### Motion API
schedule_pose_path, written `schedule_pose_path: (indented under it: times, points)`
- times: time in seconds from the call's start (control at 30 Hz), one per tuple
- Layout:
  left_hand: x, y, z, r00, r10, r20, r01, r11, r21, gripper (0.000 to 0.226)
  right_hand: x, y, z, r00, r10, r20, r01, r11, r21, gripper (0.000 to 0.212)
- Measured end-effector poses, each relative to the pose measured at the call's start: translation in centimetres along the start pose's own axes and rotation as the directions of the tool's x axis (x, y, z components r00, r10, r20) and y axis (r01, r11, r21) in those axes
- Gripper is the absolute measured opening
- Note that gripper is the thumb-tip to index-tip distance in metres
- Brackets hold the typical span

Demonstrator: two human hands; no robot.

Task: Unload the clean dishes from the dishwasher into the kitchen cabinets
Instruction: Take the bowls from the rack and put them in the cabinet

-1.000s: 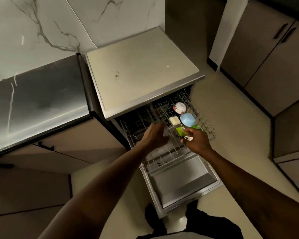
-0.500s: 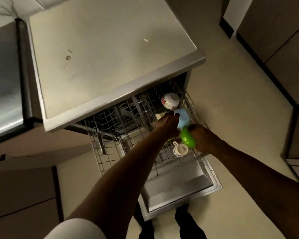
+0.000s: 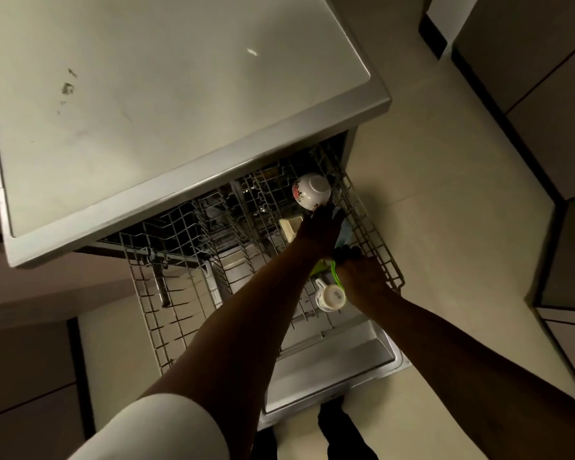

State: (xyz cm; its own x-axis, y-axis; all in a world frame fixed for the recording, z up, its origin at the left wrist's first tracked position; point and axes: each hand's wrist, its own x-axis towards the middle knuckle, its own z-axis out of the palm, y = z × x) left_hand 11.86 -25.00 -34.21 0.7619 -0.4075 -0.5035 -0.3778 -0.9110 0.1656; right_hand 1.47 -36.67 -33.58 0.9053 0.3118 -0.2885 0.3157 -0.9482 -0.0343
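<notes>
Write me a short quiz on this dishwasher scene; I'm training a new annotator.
1. True or false: the floral bowl sits base up in the rack.
2. Which hand covers most of the blue item?
3. The right hand grips: A) the green item; B) a plate; C) a fork.
Key: 1 true; 2 the left hand; 3 A.

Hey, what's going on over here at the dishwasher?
A person is leaning over the open dishwasher with its rack pulled out. The right hand holds a green cup, with a white mug right beside it; whether the mug is in the grip too is unclear. The left hand reaches onto a light blue dish next to a flowered bowl and a cream piece in the rack.
</notes>
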Motion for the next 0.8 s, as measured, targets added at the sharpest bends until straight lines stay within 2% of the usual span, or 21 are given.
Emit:
schedule_pose_path:
  times: [0.07, 0.13, 0.27, 0.33, 0.43, 0.53, 0.63, 0.7, 0.8]
  points:
    - [0.1, -0.2, 0.0, 1.000, 0.014, -0.010, -0.013, 1.000, 0.019, 0.109, 0.3, 0.0, 0.6, 1.000, 0.018, 0.014, -0.018, 1.000, -0.015, 0.040]
    - [0.0, -0.2, -0.6, 0.999, -0.001, -0.047, 0.004, 0.998, 0.067, 0.101, 0.6, 0.0, 1.2, 0.994, 0.044, 0.105, -0.044, 0.999, -0.008, 0.043]
    - [-0.6, -0.3, -0.9, 0.994, -0.076, -0.075, 0.083, 0.991, 0.106, 0.100, 0.9, -0.1, 0.9, 0.995, 0.027, 0.093, -0.025, 0.999, -0.026, 0.028]
    - [-1.3, -0.9, -0.9, 0.995, -0.097, -0.025, 0.098, 0.993, 0.070, 0.103, 0.5, 0.0, -0.4, 0.984, 0.010, 0.177, -0.006, 1.000, -0.020, 0.026]
    - [-3.2, -1.9, -1.1, 0.997, -0.082, -0.001, 0.082, 0.997, -0.014, 0.109, 0.3, 0.7, -1.2, 0.982, 0.021, 0.186, -0.018, 1.000, -0.020, 0.042]
    - [-6.3, -2.9, -1.2, 0.992, -0.121, -0.033, 0.118, 0.989, -0.085, 0.118, -0.2, 0.5, -2.4, 0.982, 0.039, 0.185, -0.047, 0.998, 0.038, 0.070]
    - [-10.2, -4.4, -1.3, 0.983, -0.172, -0.069, 0.146, 0.947, -0.286, 0.101, -0.8, -0.6, -4.4, 0.991, 0.032, 0.131, -0.042, 0.996, 0.076, 0.092]
    - [-12.8, -5.4, -2.0, 0.967, -0.230, -0.113, 0.172, 0.909, -0.378, 0.087, -1.3, -1.5, -6.4, 0.996, 0.044, 0.073, -0.056, 0.984, 0.169, 0.098]
    - [-16.2, -6.2, -4.2, 0.950, -0.278, -0.143, 0.198, 0.889, -0.414, 0.080, -2.0, -2.7, -9.0, 0.996, 0.082, 0.031, -0.088, 0.935, 0.344, 0.105]
